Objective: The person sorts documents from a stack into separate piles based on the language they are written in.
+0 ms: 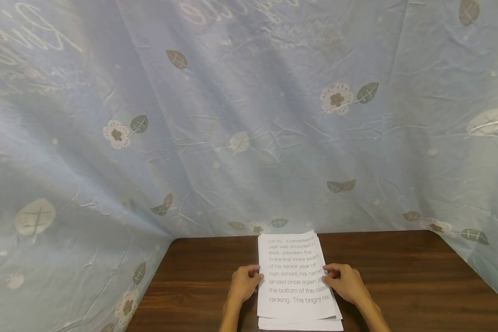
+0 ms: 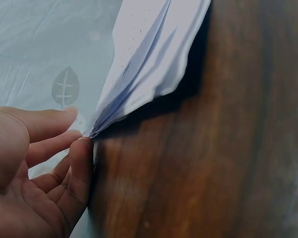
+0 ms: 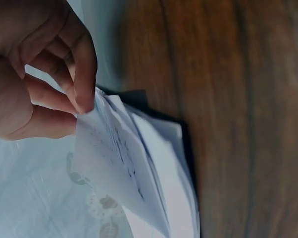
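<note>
A stack of printed paper sheets (image 1: 292, 276) lies on the table, its upper sheets shifted slightly against the lower ones. My left hand (image 1: 244, 282) pinches the left edge of the stack between thumb and fingers. On the opposite side, my right hand (image 1: 347, 282) pinches the right edge. The left wrist view shows the sheets (image 2: 139, 64) fanned apart, coming together at the fingertips of the left hand (image 2: 45, 158). In the right wrist view, the sheet edges (image 3: 139, 163) are spread and bent below the right hand (image 3: 45, 74).
The dark wooden table (image 1: 406, 276) extends to both sides of the stack. A pale blue curtain (image 1: 249, 138) with leaf and flower prints hangs behind the table's far edge and along its left and right sides.
</note>
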The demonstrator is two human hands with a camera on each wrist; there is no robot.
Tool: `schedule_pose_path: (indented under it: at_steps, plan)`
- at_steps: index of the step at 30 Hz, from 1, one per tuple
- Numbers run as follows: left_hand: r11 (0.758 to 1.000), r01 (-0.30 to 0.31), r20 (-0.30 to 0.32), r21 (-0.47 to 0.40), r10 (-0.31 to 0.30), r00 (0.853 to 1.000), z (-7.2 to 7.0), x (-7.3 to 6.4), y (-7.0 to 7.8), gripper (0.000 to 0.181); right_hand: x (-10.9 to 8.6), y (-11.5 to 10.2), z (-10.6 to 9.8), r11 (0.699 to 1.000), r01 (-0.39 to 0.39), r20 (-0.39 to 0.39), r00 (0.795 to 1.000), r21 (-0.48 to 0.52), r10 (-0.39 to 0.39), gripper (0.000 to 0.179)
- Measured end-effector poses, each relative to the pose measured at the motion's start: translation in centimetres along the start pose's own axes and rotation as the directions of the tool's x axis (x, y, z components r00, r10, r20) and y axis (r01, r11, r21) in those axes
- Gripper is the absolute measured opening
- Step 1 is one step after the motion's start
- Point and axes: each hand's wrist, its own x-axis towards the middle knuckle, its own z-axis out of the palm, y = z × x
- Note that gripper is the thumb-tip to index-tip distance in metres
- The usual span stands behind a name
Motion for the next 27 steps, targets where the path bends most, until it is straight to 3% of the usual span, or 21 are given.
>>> schedule_pose_path:
  at_steps: [5,9,20,27]
  plan:
    - [1.000,0.001,-0.012,-0.026,-0.001,1.000,0.1,0.0,0.0,0.037,-0.2,-0.1,0.5,0.985,-0.039,0.022,0.999,0.170,0.036,0.035]
    - [0.999,-0.005,-0.025,-0.043,0.004,1.000,0.1,0.0,0.0,0.039,-0.2,0.0,0.4,0.967,-0.053,0.065,0.997,0.248,0.038,0.038]
    - [0.976,0.059,-0.008,-0.209,-0.062,0.998,-0.7,-0.3,0.8,0.043,-0.3,0.1,-0.9,0.940,-0.029,0.141,0.990,0.339,-0.021,0.045]
    - [0.959,0.102,0.023,-0.266,-0.099,0.995,-1.3,-0.5,1.5,0.046,-0.3,0.1,-1.4,0.928,-0.049,0.171,0.985,0.370,-0.016,0.051]
